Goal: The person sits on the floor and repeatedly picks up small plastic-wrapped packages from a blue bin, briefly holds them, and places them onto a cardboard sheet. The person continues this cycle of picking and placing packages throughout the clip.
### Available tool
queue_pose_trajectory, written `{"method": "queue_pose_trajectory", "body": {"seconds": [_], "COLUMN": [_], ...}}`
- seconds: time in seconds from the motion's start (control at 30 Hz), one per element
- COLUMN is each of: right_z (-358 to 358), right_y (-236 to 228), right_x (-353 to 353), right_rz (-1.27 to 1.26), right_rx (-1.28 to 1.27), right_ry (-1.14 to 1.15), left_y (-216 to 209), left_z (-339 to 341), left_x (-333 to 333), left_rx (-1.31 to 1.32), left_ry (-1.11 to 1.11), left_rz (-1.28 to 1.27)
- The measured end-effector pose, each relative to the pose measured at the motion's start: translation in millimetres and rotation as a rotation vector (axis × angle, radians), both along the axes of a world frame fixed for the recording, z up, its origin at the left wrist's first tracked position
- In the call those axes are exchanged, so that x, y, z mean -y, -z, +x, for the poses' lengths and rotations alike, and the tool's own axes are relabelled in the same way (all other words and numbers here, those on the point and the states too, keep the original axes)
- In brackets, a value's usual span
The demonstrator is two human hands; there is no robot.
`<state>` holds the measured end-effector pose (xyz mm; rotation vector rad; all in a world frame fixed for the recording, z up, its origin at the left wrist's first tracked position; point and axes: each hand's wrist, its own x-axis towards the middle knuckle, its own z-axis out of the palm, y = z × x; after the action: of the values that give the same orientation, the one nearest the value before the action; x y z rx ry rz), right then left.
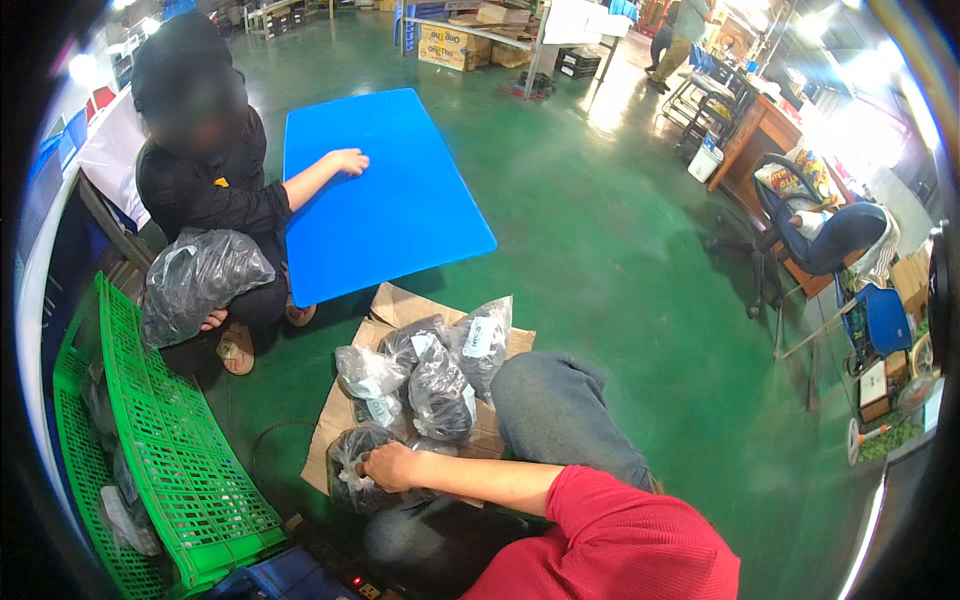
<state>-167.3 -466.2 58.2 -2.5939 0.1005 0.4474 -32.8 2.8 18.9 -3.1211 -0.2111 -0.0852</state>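
Observation:
My right hand [390, 468] reaches in from the lower right, its fingers closed on the gathered top of a clear plastic bag [352, 486] with dark contents. That bag sits at the near-left corner of a flattened cardboard sheet [325, 440] on the floor. Just beyond it, several similar bags are bunched together, among them a labelled bag [442, 395] and a taller bag [482, 345] with a white label. What the bags contain is too dark to make out. My left hand does not show.
A co-worker crouches at far left, one hand [345, 162] on a blue board [390, 220], a large dark-filled bag [205, 280] at their lap. Green plastic crates [175, 450] stand on my left. My bent knee [560, 410] borders the cardboard. An office chair [835, 235] stands at right.

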Motion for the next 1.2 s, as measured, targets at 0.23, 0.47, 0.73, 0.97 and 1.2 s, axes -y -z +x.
{"method": "queue_pose_trajectory", "body": {"seconds": [0.23, 0.47, 0.73, 0.97, 1.2], "right_z": [-13.4, 16.0, 63.7, 46.3, 42.4], "right_y": [-31.8, -66.6, -58.4, -41.6, -44.2], "right_x": [37.6, 63.8, 18.8, 4.8, 55.1], "right_rz": [-0.025, -0.093, 0.786, 1.86, 1.758], "right_rx": [0.013, -0.038, 0.112, -0.466, -0.26], "right_ry": [-0.096, -0.266, -0.349, -0.149, 0.26], "left_y": [-18.1, -57.8, -181.9, -147.6, -113.5], "left_z": [-42.8, -63.7, -103.2, -101.3, -68.4], "left_x": [-6.0, 2.5, 144.8, 244.3, 323.4], "left_rx": [-0.016, 0.344, 0.734, 0.187, -0.15], "left_ry": [-0.081, -0.163, -0.179, -0.056, -0.063], "left_rz": [0.024, -0.058, -0.769, -1.656, -2.007]}}
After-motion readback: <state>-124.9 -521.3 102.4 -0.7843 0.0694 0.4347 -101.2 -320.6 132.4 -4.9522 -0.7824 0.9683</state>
